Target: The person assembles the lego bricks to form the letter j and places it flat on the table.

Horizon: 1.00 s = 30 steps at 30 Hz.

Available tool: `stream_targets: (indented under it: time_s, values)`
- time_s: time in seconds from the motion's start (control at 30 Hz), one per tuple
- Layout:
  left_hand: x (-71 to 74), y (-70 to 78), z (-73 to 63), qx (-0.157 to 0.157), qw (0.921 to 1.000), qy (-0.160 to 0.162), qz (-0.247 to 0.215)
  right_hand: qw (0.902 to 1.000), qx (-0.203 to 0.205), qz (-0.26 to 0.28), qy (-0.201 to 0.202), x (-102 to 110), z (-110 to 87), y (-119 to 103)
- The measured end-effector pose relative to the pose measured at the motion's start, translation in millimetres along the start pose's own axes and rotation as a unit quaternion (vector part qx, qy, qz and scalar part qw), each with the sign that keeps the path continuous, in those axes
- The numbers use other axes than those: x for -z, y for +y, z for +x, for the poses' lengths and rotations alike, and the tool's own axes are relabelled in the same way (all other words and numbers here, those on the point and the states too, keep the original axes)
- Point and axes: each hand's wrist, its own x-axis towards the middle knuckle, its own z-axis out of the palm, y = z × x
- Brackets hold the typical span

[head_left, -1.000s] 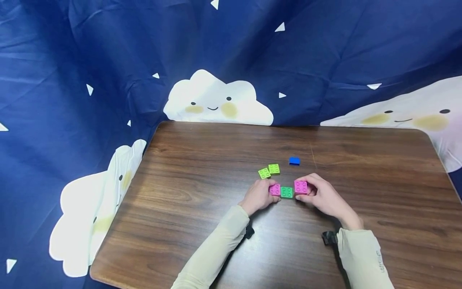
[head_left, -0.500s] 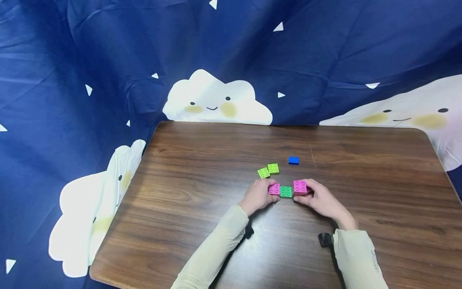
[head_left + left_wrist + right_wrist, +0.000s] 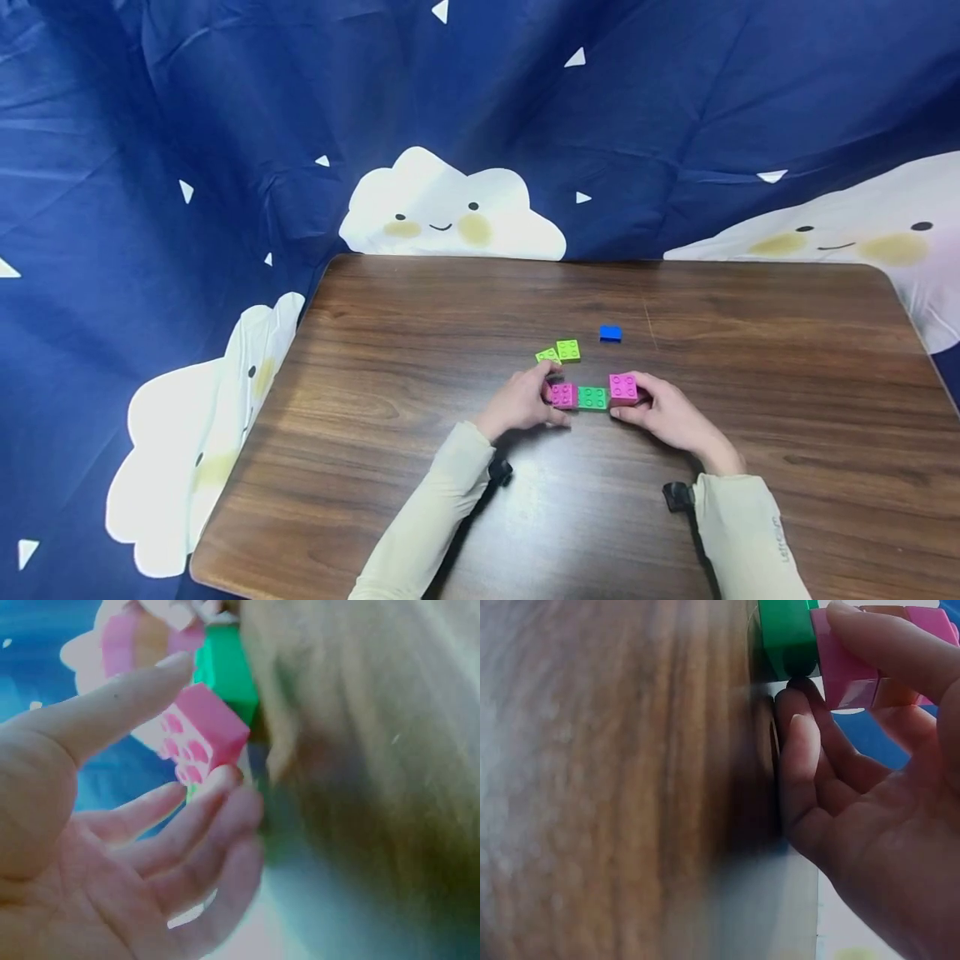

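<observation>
A pink toy building brick [image 3: 564, 396] sits on the table beside a green brick [image 3: 592, 399], close against its left side. My left hand [image 3: 521, 402] is around the pink brick with thumb and fingers spread apart. In the left wrist view, that hand's fingers are loosely bent beside the studs of the pink brick [image 3: 214, 724]. My right hand [image 3: 671, 412] pinches a stack of pink and orange bricks [image 3: 622, 388] just right of the green brick. The right wrist view shows its orange layer [image 3: 895, 692] between two pink ones, next to the green brick [image 3: 787, 637].
Beyond the left hand lie two lime green bricks [image 3: 568, 350], one partly covered by its fingers. Farther back is a blue brick [image 3: 611, 333]. The brown wooden table [image 3: 420, 317] ends at a blue curtain [image 3: 622, 125] printed with clouds.
My left hand has loosened from the pink brick, its fingers spreading and moving left. The pink and green bricks sit slightly farther left. The right hand, after a small leftward shift, still holds its stack.
</observation>
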Motion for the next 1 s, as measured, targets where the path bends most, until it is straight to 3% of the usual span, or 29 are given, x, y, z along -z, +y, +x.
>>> stream_targets:
  time_s: [0.2, 0.4, 0.53, 1.0]
  values:
    - [-5.9, 4.0, 5.7, -0.056, 0.998, 0.0, 0.028, 1.0, 0.005, 0.0, 0.003, 1.0, 2.6, -1.5]
    - [-5.7, 5.0, 3.6, -0.045, 0.9972, 0.046, 0.038, 1.0, 0.007, 0.001, -0.001, -0.9, 4.0, -1.7]
    - [-7.9, 5.1, 3.4, -0.057, 0.9949, 0.05, 0.066, 1.0, 0.003, 0.005, -0.004, -2.0, 4.1, -2.2]
    - [-18.5, 11.2, 6.4, -0.034, 0.982, 0.087, 0.164, 1.0, 0.005, 0.008, -0.003, -2.9, 4.3, -2.5]
